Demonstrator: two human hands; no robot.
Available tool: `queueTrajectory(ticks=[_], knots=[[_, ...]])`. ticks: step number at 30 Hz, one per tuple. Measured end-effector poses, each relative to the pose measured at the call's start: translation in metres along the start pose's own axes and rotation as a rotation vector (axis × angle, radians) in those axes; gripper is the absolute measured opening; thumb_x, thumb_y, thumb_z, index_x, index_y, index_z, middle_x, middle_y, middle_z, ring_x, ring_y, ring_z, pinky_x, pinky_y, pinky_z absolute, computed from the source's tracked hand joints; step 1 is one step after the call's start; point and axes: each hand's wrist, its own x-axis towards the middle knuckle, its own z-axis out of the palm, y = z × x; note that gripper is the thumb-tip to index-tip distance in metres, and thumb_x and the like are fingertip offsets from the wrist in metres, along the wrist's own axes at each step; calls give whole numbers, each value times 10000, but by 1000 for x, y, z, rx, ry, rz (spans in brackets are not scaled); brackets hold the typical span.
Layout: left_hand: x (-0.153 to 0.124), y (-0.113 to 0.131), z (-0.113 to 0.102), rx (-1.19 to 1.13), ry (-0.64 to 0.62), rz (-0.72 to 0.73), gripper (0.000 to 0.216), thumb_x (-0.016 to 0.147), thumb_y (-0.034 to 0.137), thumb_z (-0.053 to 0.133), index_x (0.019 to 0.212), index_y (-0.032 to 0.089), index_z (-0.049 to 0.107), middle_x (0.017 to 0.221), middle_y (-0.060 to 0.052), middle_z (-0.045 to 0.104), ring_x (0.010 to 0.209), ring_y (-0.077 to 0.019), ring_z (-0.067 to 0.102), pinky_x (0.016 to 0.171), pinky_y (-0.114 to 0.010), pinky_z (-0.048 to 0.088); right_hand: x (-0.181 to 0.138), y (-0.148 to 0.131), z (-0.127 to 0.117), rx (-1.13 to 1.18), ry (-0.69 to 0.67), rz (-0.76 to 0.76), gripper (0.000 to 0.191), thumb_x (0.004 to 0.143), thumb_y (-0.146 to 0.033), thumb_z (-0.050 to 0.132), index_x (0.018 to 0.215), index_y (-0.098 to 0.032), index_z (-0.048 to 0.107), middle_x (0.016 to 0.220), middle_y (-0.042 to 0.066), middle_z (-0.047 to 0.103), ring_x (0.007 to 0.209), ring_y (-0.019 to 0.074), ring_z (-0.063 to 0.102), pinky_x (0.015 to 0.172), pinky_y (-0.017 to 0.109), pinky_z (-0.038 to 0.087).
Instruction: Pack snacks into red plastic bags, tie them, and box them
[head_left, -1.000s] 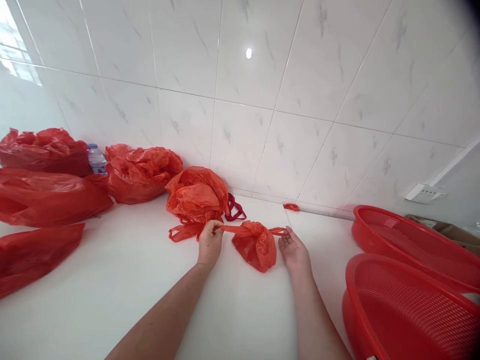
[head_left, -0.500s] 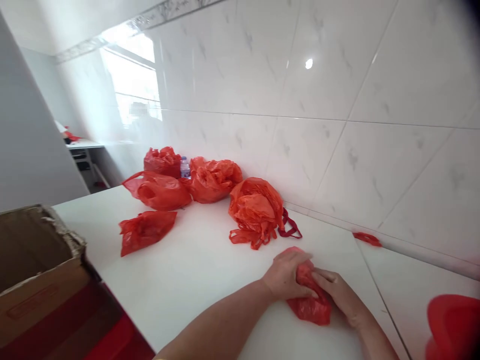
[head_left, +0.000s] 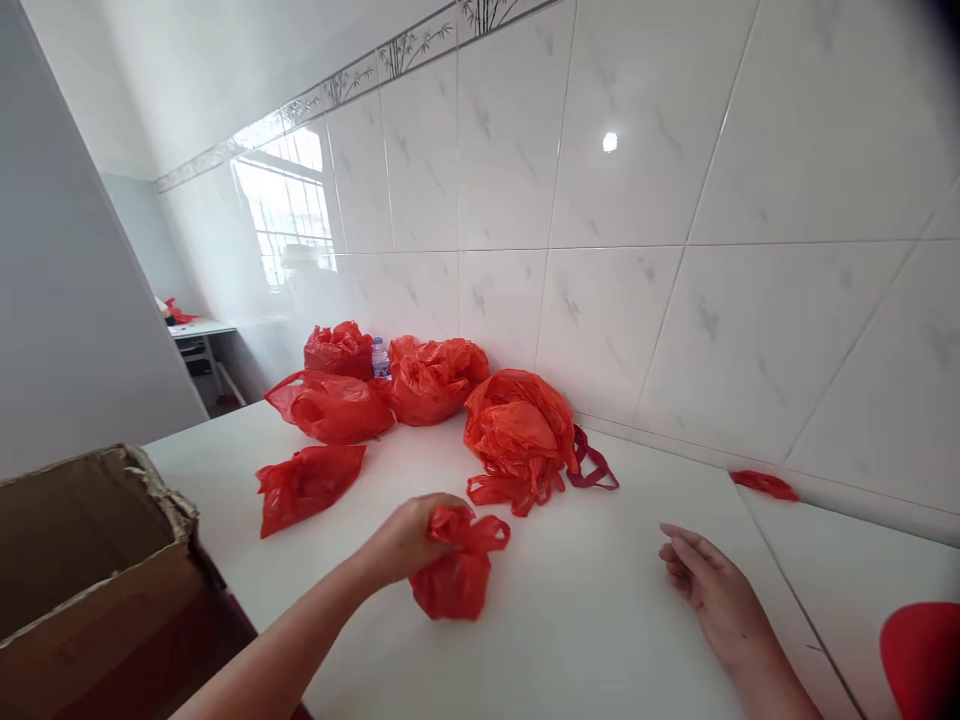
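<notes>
No text, brand or number can be read. The clear bottle [head_left: 380, 358] at the back of the bench [head_left: 585, 620] carries a small bluish label [head_left: 382, 371], too tiny to make out, and the cardboard box [head_left: 127, 600] at the lower left bears a faint mark on its outer side, too blurred to decipher.

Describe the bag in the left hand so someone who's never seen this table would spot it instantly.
On the white table, find the crumpled orange-red bundle near the tiled wall. On its near side, the left hand grips a small red plastic bag by its upper part. A loop sticks out to the right, and unlike its red neighbours, this bag is in a hand.
</notes>
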Motion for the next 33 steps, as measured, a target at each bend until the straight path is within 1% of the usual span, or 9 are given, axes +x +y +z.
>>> queueTrajectory(ticks=[6,9,13,18,23,27,29,31,33], knots=[[4,-24,-58,226,620,-153,367,666,270,632,1033,259,642,1014,-50,659,914,-260,614,796,-390,499,7,8,1,-187,23,-24,464,629,-488,686,1004,-216,664,788,40,647,758,191,593,652,298,540],[6,-30,-67,429,716,-200,597,670,395,661,1229,245,514,1274,-106,507,1145,-318,489,926,-484,423,6,7,4,-239,38,-34,458,622,-477,676,996,-214,667,772,35,655,730,188,597,652,309,537],[11,-29,-57,585,633,-54,591,710,406,643,1255,252,474,1384,-100,383,1299,-322,314,1027,-525,315,3,4,10,-283,55,-58,435,630,-454,654,984,-201,668,753,41,660,703,189,600,644,322,523],[37,-8,-18,449,429,144,372,770,299,595,1139,282,549,1361,-70,403,1232,-270,419,973,-444,403,1,5,17,-355,34,-96,387,661,-442,614,955,-194,653,693,19,636,641,168,578,616,304,491],[81,25,21,377,303,297,528,765,229,597,1273,277,461,1391,-84,387,1276,-264,370,1022,-426,351,-2,5,21,-445,-6,-116,353,717,-433,560,980,-207,625,719,14,627,651,164,564,615,292,466],[116,41,36,538,260,192,772,706,344,673,1387,282,316,1488,-97,256,1339,-325,242,1027,-471,298,-7,0,24,-540,-31,-94,333,765,-419,489,1013,-228,603,773,9,629,678,165,566,618,286,448],[133,40,36,555,214,103,774,640,355,719,1339,280,395,1449,-93,336,1312,-331,283,1009,-447,302,-9,-1,25,-565,-30,-93,324,777,-412,463,1010,-233,600,807,11,633,723,170,576,632,283,444],[148,33,34,482,163,37,530,606,311,723,1117,257,594,1240,-80,556,1174,-309,448,931,-388,359,-10,-2,26,-572,-24,-108,320,780,-406,449,1004,-233,599,818,12,636,752,175,580,638,281,438],[161,24,31,385,156,-5,174,629,282,676,789,216,660,906,-55,658,937,-259,564,791,-331,403,-9,-1,27,-567,-24,-121,318,776,-400,446,995,-230,602,803,11,636,769,181,583,633,280,431]])
